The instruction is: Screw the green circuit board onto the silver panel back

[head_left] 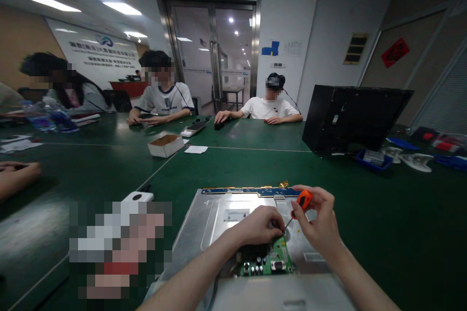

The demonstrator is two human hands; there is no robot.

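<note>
Hands, own: 2. Right hand (321, 218): closed round the orange-and-black handle of 1 screwdriver (305, 199), shaft slanting down to the left. Left hand (260, 226): fingers curled together at the tip; whether they grip the shaft or a small part, cannot tell.

Tip is by the upper edge of 1 green board (282, 250), which lies on 1 metal panel (197, 223) flat on the green surface (394, 233). 1 blue strip (233, 191) along the panel's far edge.

Around: 1 monitor (350, 116), right; 1 open box (166, 146), ahead-left; 3 people (166, 99) seated beyond.

Writing: panel label (236, 215), too small to read. Wall sign (97, 51): Chinese characters, blue swirl logo, smaller line blurred. Red diamond (395, 53), right wall: 1 character, apparently 福.
</note>
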